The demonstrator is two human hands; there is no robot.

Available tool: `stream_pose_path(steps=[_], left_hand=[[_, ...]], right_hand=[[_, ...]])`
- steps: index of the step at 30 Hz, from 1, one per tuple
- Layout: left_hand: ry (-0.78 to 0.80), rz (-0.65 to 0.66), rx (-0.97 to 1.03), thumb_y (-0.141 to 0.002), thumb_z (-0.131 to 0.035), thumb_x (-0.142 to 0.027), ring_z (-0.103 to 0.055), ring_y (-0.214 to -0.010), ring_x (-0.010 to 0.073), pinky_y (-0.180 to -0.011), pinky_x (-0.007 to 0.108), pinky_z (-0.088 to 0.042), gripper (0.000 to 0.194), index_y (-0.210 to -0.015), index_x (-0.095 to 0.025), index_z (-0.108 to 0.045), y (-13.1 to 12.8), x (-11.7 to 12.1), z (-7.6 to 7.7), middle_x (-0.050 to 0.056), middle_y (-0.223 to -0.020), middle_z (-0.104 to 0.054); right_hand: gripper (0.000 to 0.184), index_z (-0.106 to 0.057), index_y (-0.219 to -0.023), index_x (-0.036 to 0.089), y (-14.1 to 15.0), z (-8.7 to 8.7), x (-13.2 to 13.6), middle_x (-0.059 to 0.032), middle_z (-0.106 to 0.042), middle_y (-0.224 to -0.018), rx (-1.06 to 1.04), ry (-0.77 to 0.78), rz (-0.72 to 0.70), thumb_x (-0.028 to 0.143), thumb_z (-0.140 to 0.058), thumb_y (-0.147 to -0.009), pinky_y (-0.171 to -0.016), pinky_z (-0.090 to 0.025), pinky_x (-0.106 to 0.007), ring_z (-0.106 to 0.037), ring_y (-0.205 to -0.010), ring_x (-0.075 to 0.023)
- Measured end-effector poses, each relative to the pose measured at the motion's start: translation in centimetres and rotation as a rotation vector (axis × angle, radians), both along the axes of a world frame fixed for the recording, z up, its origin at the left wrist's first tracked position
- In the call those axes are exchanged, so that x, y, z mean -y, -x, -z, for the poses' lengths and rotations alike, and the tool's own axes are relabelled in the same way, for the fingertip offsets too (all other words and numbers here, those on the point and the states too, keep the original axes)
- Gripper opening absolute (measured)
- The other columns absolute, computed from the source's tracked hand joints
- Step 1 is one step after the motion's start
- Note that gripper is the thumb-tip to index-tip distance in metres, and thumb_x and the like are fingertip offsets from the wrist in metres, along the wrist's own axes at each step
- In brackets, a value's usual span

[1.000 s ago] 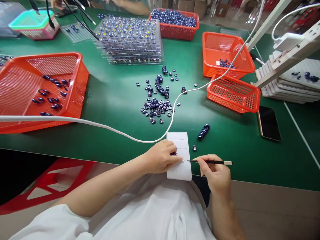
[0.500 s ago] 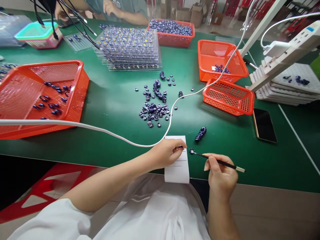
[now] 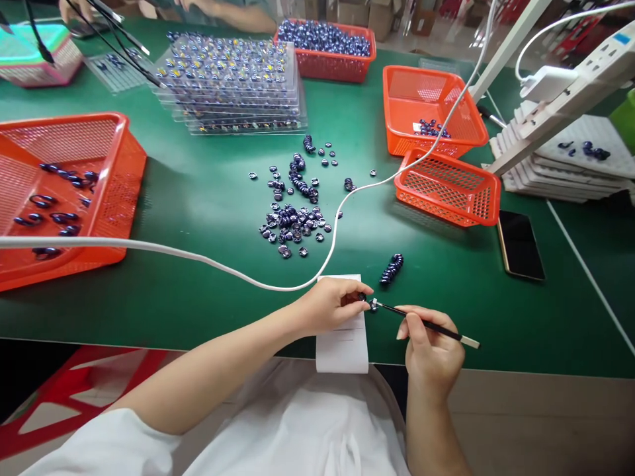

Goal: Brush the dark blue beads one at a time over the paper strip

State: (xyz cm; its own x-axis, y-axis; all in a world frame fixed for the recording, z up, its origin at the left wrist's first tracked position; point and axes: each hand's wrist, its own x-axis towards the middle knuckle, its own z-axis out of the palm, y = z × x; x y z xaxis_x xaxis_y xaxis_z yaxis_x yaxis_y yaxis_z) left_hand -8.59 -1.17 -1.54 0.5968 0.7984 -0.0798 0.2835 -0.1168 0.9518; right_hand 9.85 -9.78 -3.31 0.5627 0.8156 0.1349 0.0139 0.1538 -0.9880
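Note:
My left hand [image 3: 330, 305] rests on a white ruled card [image 3: 343, 337] at the table's near edge, its thumb and forefinger pinched on a small dark blue bead [image 3: 364, 297]. My right hand [image 3: 432, 354] grips a thin black stick [image 3: 429, 324] like a pen. The stick's tip touches a second small bead [image 3: 374, 306] just right of the card, close to my left fingertips. A short strung row of dark beads [image 3: 391, 269] lies just beyond.
A loose pile of dark beads [image 3: 292, 218] lies mid-table, crossed by a white cable [image 3: 198, 259]. Orange baskets stand at left [image 3: 106, 122] and right [image 3: 449, 192]. Stacked clear bead trays [image 3: 228, 79], a phone [image 3: 520, 244], white trays [image 3: 560, 172] and another person's hands [image 3: 74, 8] are farther off.
The stick's tip left the card, reached the loose bead on the right, then brought it close to my left fingers. My left hand slid up the card with its bead.

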Motion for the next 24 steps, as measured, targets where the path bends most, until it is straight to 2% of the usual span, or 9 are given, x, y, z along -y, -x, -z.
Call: stream_pose_path(steps=[5, 14, 24], left_hand=[[-0.116, 0.028, -0.041, -0.087, -0.063, -0.023, -0.058, -0.061, 0.0109, -0.059, 0.020, -0.045, 0.028, -0.111, -0.013, -0.074, 0.02, 0.02, -0.05, 0.002, -0.072, -0.069], [-0.242, 0.109, -0.102, -0.085, -0.059, -0.017, -0.058, -0.062, 0.0116, -0.062, 0.022, -0.046, 0.032, -0.114, -0.012, -0.073, 0.13, 0.14, -0.06, 0.003, -0.076, -0.069], [-0.292, 0.127, -0.127, -0.085, -0.060, -0.016, -0.061, -0.067, 0.0133, -0.065, 0.022, -0.048, 0.032, -0.115, -0.014, -0.072, 0.12, 0.16, 0.27, 0.003, -0.079, -0.070]], right_hand=[[0.009, -0.067, -0.083, 0.018, 0.17, 0.04, 0.25, -0.0051, -0.077, -0.086, 0.061, 0.008, -0.011, 0.023, -0.075, -0.084, -0.047, -0.052, -0.027, -0.060, -0.048, -0.0098], [0.004, -0.069, -0.086, 0.020, 0.30, 0.00, 0.64, -0.0039, -0.077, -0.090, 0.137, 0.024, -0.088, 0.020, -0.073, -0.086, -0.048, -0.054, -0.025, -0.062, -0.051, -0.0093], [0.006, -0.070, -0.088, 0.020, 0.24, -0.14, 0.71, -0.0037, -0.076, -0.091, 0.216, 0.082, -0.117, 0.026, -0.073, -0.087, -0.049, -0.055, -0.025, -0.062, -0.052, -0.0095]])
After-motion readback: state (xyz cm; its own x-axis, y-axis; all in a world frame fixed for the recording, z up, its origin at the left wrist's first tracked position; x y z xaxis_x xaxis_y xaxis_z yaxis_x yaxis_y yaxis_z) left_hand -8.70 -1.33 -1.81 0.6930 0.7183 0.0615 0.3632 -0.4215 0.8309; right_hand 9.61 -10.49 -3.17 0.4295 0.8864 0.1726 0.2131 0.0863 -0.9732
